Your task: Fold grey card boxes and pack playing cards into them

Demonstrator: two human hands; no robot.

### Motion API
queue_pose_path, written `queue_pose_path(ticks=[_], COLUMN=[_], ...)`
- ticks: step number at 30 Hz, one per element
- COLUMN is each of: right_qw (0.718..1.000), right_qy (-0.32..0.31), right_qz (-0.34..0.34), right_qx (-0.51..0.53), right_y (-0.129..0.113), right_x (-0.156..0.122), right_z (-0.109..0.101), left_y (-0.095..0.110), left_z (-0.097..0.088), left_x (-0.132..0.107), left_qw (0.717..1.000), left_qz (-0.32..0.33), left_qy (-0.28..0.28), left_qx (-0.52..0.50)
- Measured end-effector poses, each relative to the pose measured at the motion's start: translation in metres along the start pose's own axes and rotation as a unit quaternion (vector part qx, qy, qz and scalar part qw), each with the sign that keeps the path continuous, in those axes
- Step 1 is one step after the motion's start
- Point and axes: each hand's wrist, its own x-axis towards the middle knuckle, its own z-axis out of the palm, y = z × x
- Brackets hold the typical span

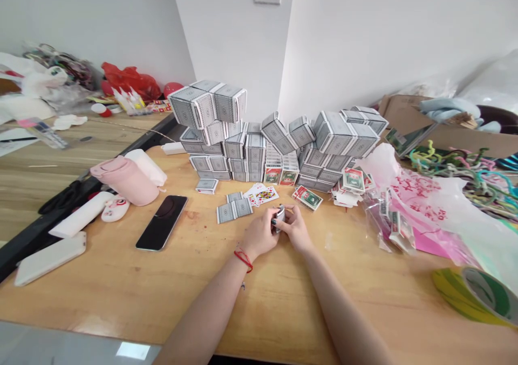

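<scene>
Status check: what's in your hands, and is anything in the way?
Left hand and right hand both on a small card box. Loose playing cards and flat grey card boxes just ahead, apart from the hands. Stacked card boxes beyond.

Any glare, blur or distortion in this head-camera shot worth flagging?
Head view: glare forms a bright patch on the glossy grey surface at bottom left; wide-angle stretching warps the tape roll at the right edge; the hands and small card box look fairly sharp.
</scene>
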Motion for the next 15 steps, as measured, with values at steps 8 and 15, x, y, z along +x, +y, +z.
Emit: queue_pose_path(ticks=[8,15], right_qw=[0.995,0.987], right_qy=[0.069,0.061], right_qz=[-0.076,-0.128], right_qx=[-0.009,-0.07], right_y=[0.0,0.003], right_x=[0.003,0.003], right_z=[-0.003,-0.004], left_y=[0.005,-0.003], left_z=[-0.004,-0.006], left_x=[0.003,0.014], left_qw=[0.96,0.84], left_qz=[-0.003,-0.191], left_qy=[-0.01,-0.008], left_qx=[-0.279,-0.507])
